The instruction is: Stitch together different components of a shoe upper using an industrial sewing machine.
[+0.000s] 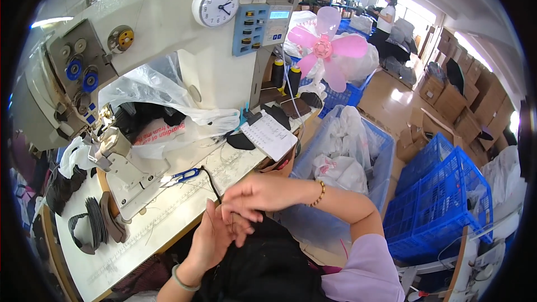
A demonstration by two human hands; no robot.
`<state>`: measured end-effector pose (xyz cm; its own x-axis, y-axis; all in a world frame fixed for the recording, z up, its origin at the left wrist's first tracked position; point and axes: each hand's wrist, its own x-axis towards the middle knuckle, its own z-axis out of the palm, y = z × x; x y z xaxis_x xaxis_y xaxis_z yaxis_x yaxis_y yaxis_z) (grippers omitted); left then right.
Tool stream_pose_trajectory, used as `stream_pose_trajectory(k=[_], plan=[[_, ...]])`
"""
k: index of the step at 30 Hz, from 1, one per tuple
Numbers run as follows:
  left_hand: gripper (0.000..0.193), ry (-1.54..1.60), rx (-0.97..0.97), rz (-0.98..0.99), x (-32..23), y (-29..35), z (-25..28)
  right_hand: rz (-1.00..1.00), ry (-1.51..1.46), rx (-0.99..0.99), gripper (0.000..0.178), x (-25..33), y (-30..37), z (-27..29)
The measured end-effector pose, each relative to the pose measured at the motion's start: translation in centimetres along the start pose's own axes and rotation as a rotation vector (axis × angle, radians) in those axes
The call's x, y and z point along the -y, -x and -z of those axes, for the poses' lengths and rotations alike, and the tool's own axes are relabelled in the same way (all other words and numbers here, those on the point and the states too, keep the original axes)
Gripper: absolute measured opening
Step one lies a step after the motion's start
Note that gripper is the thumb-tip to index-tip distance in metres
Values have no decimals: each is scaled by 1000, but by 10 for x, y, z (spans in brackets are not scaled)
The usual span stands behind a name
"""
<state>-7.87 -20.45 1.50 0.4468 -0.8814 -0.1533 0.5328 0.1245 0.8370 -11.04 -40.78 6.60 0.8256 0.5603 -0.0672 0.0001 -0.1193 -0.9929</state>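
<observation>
Over the front edge of the table, my two hands meet above my black apron [251,268]. My left hand [210,237] is turned palm inward, its thumb raised and its fingers apart, partly covered by the other hand. Across its fingertips lies my right hand [246,197], with bent fingers pressed together; whatever is between them, if anything, cannot be made out. Just beyond the hands, blue-handled thread snips [184,176] rest on the white sewing table [162,221]. A black cord [211,183] runs from the snips toward my right hand.
A large sewing machine [215,72] fills the left and back. Curved dark fabric pieces [96,221] lie stacked near its bed. A notepad [269,136] and a pink fan [323,47] are beyond. Blue crates [430,190] and a bag-filled bin [386,151] stand right. Another person [386,22] stands far back.
</observation>
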Motion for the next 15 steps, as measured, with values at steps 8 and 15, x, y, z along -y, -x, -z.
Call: stream_pose_trajectory(k=[8, 15], plan=[[34, -294, -552, -354, -30, 70, 40, 215, -789, -334, 32, -15, -43, 58], [34, -93, -458, -766, -56, 65, 16, 131, 161, 234, 27, 4, -108, -55]])
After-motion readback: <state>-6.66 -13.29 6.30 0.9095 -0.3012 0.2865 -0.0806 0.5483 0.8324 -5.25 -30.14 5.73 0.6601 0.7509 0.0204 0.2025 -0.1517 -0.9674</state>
